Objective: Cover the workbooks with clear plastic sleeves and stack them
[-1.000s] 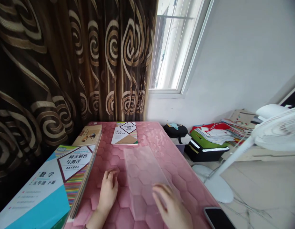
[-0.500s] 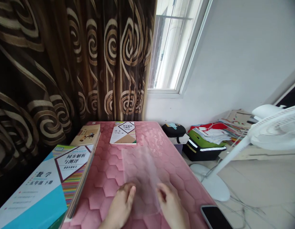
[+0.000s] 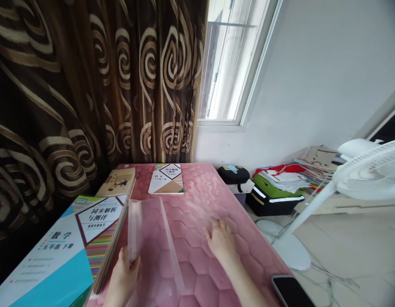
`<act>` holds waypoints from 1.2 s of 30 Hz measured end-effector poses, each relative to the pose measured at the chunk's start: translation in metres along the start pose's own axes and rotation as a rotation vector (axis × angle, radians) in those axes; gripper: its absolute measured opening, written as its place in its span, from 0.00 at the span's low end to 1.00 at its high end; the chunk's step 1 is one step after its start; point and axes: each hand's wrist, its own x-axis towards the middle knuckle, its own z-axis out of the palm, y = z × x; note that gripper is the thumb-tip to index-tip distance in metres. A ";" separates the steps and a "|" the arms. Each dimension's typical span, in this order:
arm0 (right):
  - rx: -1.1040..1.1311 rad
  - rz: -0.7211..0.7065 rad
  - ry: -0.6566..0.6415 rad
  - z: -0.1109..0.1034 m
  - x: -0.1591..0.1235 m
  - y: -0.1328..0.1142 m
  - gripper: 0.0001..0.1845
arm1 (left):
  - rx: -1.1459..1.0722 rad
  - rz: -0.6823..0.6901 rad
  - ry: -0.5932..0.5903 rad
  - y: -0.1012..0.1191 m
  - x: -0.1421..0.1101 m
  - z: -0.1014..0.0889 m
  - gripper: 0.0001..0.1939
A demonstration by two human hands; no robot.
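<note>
A clear plastic book cover point(image 3: 159, 238) lies spread open on the pink quilted table point(image 3: 197, 187). My left hand point(image 3: 123, 277) grips its left flap near the front edge, fingers closed on the plastic. My right hand point(image 3: 220, 241) presses flat on the right part of the sheet, fingers spread. A stack of workbooks point(image 3: 66, 243) with a blue and white cover lies just left of my left hand.
A book with a white and tan cover point(image 3: 166, 179) and a beige book point(image 3: 117, 181) lie at the table's far end by the brown curtain. A black phone point(image 3: 291, 292) sits at the near right corner. A white fan point(image 3: 360, 179) and piled papers stand to the right.
The folded plastic cover has been opened out sideways. My left hand moved left with one flap, and my right hand slid right and forward across the other part.
</note>
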 end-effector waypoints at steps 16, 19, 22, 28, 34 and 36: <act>-0.063 0.107 -0.141 0.019 0.039 0.109 0.19 | 0.538 0.096 0.021 0.008 0.026 -0.001 0.20; -0.074 0.125 -0.162 0.027 0.030 0.110 0.20 | 0.620 0.143 0.033 0.009 0.024 0.004 0.21; -0.085 0.175 -0.201 0.029 0.024 0.104 0.21 | 0.761 0.210 0.067 0.012 0.016 0.003 0.23; -0.096 0.203 -0.277 0.020 0.024 0.097 0.22 | 0.996 0.280 0.094 0.041 0.000 0.012 0.30; -0.122 0.221 -0.305 0.014 0.022 0.088 0.22 | 0.742 0.518 -0.410 0.086 0.001 0.048 0.28; -0.119 0.231 -0.309 0.015 0.022 0.089 0.21 | 0.672 0.539 -0.506 0.086 0.001 0.056 0.28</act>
